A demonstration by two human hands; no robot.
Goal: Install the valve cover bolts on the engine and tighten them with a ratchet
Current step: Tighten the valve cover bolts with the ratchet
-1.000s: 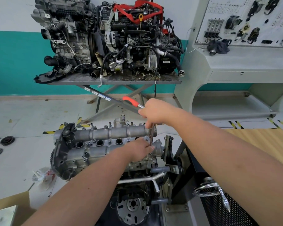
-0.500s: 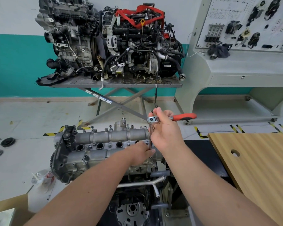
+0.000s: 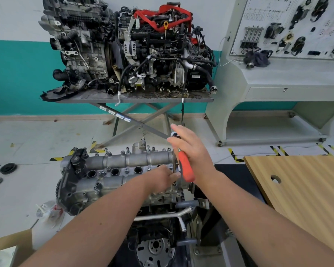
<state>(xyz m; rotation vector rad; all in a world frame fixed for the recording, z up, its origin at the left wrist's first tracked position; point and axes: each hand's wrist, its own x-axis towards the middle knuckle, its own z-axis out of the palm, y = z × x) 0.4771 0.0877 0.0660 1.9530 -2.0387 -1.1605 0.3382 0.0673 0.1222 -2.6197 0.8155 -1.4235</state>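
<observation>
A grey engine with its valve cover stands on a stand in front of me. Several bolts stick up along the cover's edges. My right hand holds a ratchet with an orange handle; the handle points down toward me and its head sits under my fingers. A thin extension bar runs straight down from the head to the cover's right end. My left hand pinches the bar's lower end there, hiding the bolt under it.
A wooden table with a round hole stands at the right. Two engines sit on a scissor-lift table behind. A grey training bench is at the back right. A cardboard box and plastic bag lie lower left.
The ratchet handle swung round the bar: pointing far left, then right, now toward me. My left hand stayed at the bar's lower end.
</observation>
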